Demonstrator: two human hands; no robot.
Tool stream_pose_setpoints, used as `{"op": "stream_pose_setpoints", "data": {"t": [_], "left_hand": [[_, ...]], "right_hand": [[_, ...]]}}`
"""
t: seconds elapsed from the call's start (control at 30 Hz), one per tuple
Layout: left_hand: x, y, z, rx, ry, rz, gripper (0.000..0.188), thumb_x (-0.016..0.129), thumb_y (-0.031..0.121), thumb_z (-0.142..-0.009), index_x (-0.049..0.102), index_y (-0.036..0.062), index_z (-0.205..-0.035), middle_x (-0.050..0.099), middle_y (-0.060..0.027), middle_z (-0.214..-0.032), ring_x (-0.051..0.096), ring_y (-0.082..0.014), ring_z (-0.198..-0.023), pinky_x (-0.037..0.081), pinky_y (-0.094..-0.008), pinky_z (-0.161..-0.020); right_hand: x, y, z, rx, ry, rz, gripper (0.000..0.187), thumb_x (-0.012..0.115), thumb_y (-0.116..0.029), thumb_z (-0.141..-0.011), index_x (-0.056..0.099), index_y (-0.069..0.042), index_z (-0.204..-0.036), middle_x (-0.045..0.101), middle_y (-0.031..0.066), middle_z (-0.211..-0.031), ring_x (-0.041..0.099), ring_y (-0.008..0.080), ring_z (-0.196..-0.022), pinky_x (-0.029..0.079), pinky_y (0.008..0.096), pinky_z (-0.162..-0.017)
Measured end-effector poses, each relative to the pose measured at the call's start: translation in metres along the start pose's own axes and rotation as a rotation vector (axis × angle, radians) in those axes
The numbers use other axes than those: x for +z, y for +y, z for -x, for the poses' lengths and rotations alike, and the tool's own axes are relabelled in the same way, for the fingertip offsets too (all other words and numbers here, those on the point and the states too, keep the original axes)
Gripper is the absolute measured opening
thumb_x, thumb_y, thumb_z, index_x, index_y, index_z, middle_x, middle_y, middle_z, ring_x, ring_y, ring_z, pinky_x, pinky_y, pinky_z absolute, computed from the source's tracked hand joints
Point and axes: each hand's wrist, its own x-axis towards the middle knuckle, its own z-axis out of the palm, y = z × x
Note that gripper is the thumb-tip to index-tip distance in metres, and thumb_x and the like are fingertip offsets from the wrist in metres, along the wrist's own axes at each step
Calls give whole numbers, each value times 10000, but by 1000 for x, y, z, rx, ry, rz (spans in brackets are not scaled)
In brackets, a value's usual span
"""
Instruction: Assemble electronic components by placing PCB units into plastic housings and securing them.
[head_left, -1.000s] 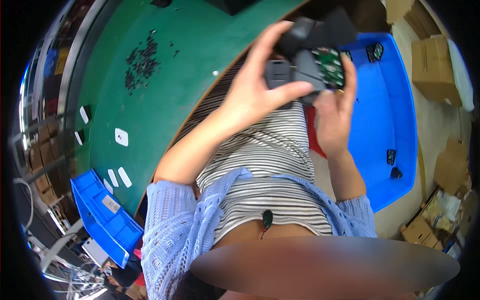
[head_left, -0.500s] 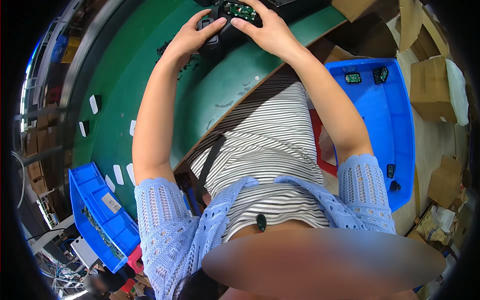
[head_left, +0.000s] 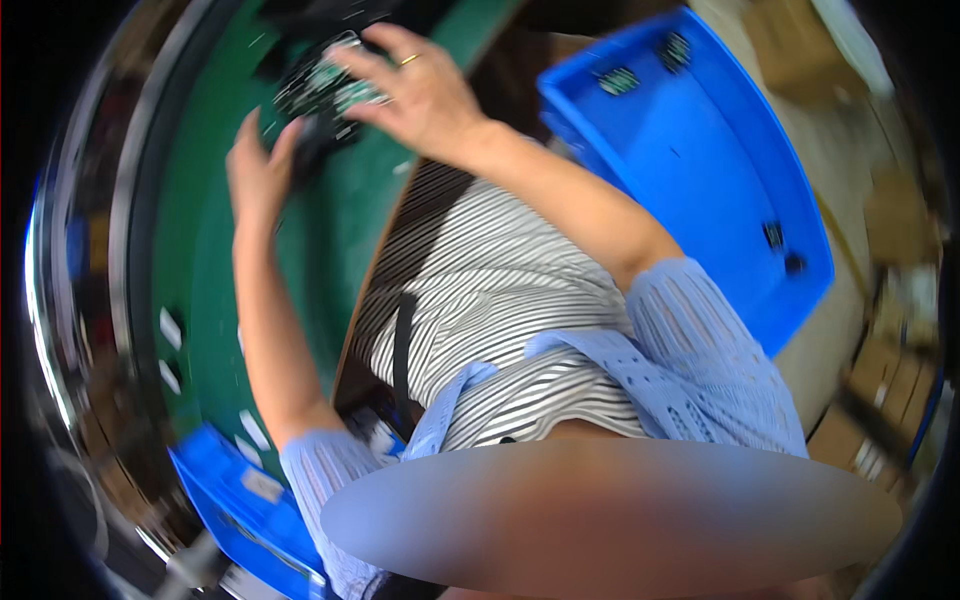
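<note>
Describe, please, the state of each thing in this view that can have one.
Left hand: open, thumb and fingers apart.
Right hand: fingers bent at the green circuitry; grip unclear.
Green circuitry: blurred; whether held, unclear.
Large blue bin: open-topped, holding circuit boards.
Circuit boards: lying in the large blue bin.
Small blue bin: contents too blurred to tell.
White pieces: resting on the green table.

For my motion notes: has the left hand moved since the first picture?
Yes: the left hand moved leftward, from outside to above the green table.
</note>
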Motion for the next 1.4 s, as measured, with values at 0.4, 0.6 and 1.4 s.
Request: {"op": "stream_pose_setpoints", "data": {"t": [0.4, 0.6, 1.4], "left_hand": [[33, 264, 22, 363, -410, 665, 366, 629, 94, -877, 542, 41, -1229, 595, -121, -1134, 598, -180, -969, 492, -303, -799], [222, 300, 6, 667, -487, 509, 505, 668, 161, -823, 484, 39, -1276, 501, -202, -1284, 511, -380, -1140, 445, -470, -932], [228, 302, -8, -430, -1348, 1067, 614, 655, 94, -806, 398, 121, -1363, 551, -99, -1165, 611, -193, -944, 540, -350, -749]], "right_hand": [[-234, 244, 166, 1121, 272, 823, 598, 723, -397, -776, 512, -79, -1237, 563, 172, -1148, 567, 298, -1053, 463, 375, -882], [-234, 300, 135, 1135, 119, 563, 669, 713, -377, -754, 447, -153, -1326, 446, 230, -1319, 425, 396, -1212, 352, 500, -1001], [-262, 132, 124, 1181, 306, -348, 490, 784, -196, -758, 561, -40, -1166, 633, 28, -1021, 583, 123, -954, 480, 292, -829]]}}
